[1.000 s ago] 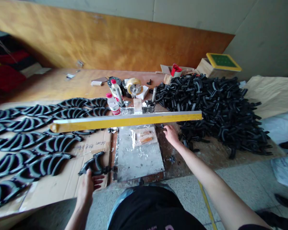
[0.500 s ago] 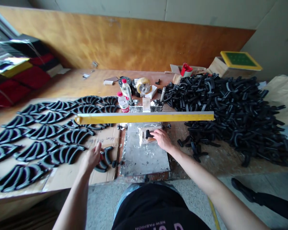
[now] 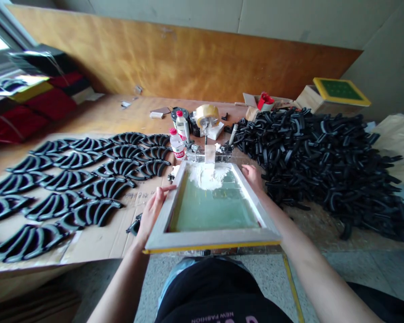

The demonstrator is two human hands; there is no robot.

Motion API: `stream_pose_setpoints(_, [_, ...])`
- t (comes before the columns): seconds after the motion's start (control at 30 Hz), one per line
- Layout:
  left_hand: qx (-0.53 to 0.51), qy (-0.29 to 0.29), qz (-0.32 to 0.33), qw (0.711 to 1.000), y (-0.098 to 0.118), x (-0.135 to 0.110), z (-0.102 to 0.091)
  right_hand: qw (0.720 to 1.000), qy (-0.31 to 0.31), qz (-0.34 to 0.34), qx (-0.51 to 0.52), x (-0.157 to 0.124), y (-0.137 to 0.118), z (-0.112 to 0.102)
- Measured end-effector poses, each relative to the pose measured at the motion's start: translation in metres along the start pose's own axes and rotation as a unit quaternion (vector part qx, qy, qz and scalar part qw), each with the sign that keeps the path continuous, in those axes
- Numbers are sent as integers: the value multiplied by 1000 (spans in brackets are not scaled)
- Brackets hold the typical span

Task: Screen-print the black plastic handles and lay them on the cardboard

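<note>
In front of me a screen-printing frame (image 3: pixel 205 236) lies lowered, its green mesh smeared with white ink (image 3: pixel 210 176) near the far end. My left hand (image 3: pixel 151 211) is at the frame's left side, its index finger stretched to the edge; the hand is open, its lower fingers partly hidden. Along the far right side is my right hand (image 3: pixel 253 177), open with fingers loosely bent, nothing visible in them. The frame covers the metal plate and whatever lies on it. A black curved part (image 3: pixel 133 225) shows just left of my left wrist.
Rows of black curved parts (image 3: pixel 50 204) lie fanned out on cardboard at left. A large heap of similar parts (image 3: pixel 309 152) fills the right. Behind the frame stand a clamp (image 3: pixel 210 154), bottles (image 3: pixel 178 146) and a tape roll (image 3: pixel 207 115). A yellow-edged green screen (image 3: pixel 343 89) rests far right.
The frame has swung down from edge-on to nearly flat over the plate. My right hand has left the black part on the plate and moved right. My left hand has moved right, beside the frame.
</note>
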State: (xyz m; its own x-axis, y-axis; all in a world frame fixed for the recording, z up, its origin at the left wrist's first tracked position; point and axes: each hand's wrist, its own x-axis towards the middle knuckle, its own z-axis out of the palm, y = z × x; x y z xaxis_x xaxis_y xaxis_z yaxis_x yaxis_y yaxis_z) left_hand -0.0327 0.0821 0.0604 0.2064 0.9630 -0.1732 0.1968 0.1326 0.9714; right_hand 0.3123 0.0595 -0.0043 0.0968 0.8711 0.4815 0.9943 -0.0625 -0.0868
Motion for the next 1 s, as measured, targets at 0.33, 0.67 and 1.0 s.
stream_pose_setpoints(0.33, [39, -15, -81, 996, -107, 7, 10, 981, -154, -95, 72, 57, -78, 24])
stream_pose_setpoints(0.67, [44, -28, -93, 994, -114, 9, 6, 925, -205, -274, 164, 10, -68, -6])
stream_pose_setpoints(1.0, [-5, -24, -113, 993, -79, -3, 8, 946, -133, -224, 195, 2, -73, 0])
